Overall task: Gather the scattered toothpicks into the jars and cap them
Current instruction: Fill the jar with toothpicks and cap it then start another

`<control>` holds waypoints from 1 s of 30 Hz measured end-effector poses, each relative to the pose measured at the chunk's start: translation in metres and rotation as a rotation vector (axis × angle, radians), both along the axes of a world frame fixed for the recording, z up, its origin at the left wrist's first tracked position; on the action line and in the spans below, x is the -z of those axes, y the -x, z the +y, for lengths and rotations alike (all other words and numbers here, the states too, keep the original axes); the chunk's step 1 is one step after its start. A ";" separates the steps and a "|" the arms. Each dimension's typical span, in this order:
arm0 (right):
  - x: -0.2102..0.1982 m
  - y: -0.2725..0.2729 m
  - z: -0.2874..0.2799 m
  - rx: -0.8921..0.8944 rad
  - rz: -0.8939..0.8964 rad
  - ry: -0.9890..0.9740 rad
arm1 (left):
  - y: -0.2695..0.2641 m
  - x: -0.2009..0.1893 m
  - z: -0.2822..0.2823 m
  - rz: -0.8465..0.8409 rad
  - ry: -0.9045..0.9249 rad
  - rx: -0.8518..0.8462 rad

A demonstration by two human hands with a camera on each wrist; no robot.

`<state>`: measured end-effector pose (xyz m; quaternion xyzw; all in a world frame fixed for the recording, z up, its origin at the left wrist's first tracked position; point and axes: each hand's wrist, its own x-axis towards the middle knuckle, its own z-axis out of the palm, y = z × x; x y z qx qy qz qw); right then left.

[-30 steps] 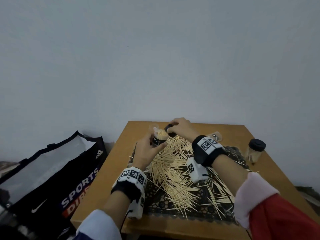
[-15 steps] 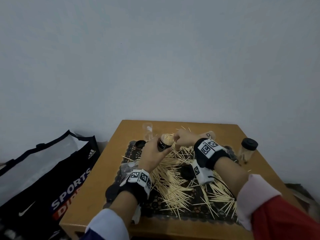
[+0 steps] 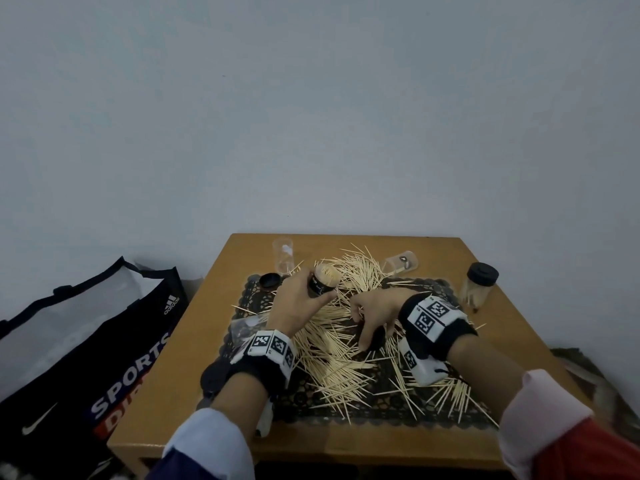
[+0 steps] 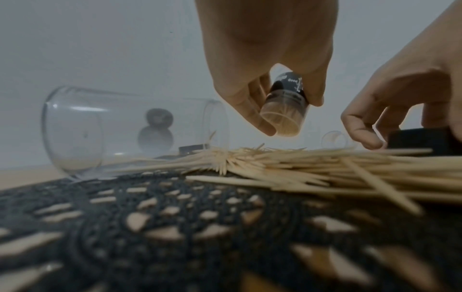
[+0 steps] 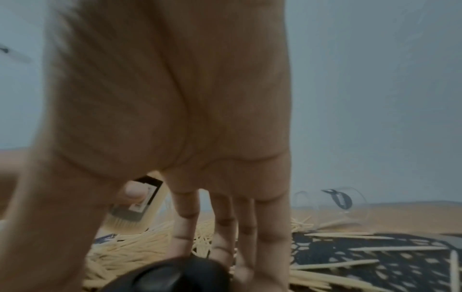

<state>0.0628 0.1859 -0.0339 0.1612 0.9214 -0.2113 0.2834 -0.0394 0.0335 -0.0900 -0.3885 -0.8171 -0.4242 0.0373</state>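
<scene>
My left hand (image 3: 304, 296) grips a small clear jar (image 3: 327, 274) with a black label, packed with toothpicks, uncapped and tilted above the mat. The left wrist view shows the same jar (image 4: 285, 110) from below, held between thumb and fingers. Loose toothpicks (image 3: 332, 358) cover a black lace mat (image 3: 301, 407). My right hand (image 3: 375, 327) reaches down on the pile, thumb and fingers curled round a black cap (image 3: 376, 339). That cap (image 5: 175, 276) lies on the toothpicks under the fingertips.
An empty jar (image 3: 284, 256) stands at the back left, with a loose black cap (image 3: 270, 281) beside it. Another jar (image 3: 401, 264) lies on its side at the back. A capped jar (image 3: 479, 284) stands right. A sports bag (image 3: 86, 358) sits left of the wooden table (image 3: 346, 448).
My right hand left the jar's mouth and dropped toward me onto the black cap on the pile. The left hand keeps the filled jar raised.
</scene>
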 end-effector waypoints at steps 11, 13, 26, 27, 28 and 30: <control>-0.001 -0.002 0.028 0.301 0.681 0.206 | 0.000 0.001 0.000 -0.009 0.028 0.037; -0.010 -0.002 0.028 0.265 0.760 0.300 | 0.000 0.002 0.001 -0.030 0.025 0.068; -0.018 0.008 0.023 -0.026 0.778 0.382 | -0.005 0.002 0.002 -0.043 0.024 0.223; -0.019 0.007 0.023 -0.031 0.774 0.401 | -0.005 0.003 0.001 -0.035 0.028 0.232; -0.019 0.007 0.024 -0.035 0.769 0.414 | -0.005 0.003 0.001 -0.027 0.033 0.235; -0.020 0.005 0.026 -0.052 0.762 0.402 | -0.004 0.004 0.001 -0.015 0.047 0.239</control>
